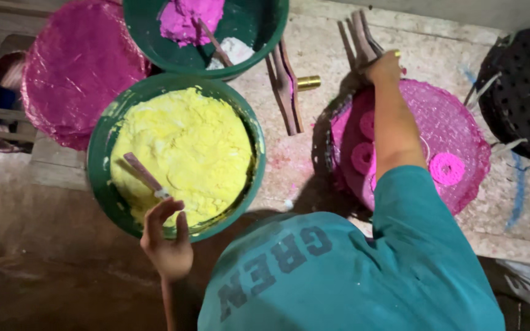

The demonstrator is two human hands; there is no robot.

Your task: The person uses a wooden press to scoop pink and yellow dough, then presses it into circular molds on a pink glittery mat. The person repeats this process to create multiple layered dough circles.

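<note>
Rough pale concrete floor (314, 37), dusted with pink, carries everything within your reach. Far left lies a stack of crinkled, shiny magenta discs (75, 67). Beside it sits the wide green plastic basin (102, 141) heaped with crumbly yellow paste (185, 147). A flat pinkish wooden stick (144, 173) leans in it, probably left handle-out so it is easy to catch. Your left hand (168, 242) curls loosely just at the stick's near end, thumb and forefinger apart. I cannot tell whether they have closed on it.

A second green basin (271, 30), farther off, holds magenta and white paste. A brown wooden two-piece tool (284, 86) lies flat to its right, by a small brass cylinder (308, 81).

Your right hand (384, 67) reaches far across a round glittery pink mat (461, 122), fingers wrapped tight on a dark wooden pronged tool (360, 34). Grainy pink rings (447, 168) rest apart on the mat, seemingly spaced so they keep their shape. A black perforated round object (522, 92) sits far right.
</note>
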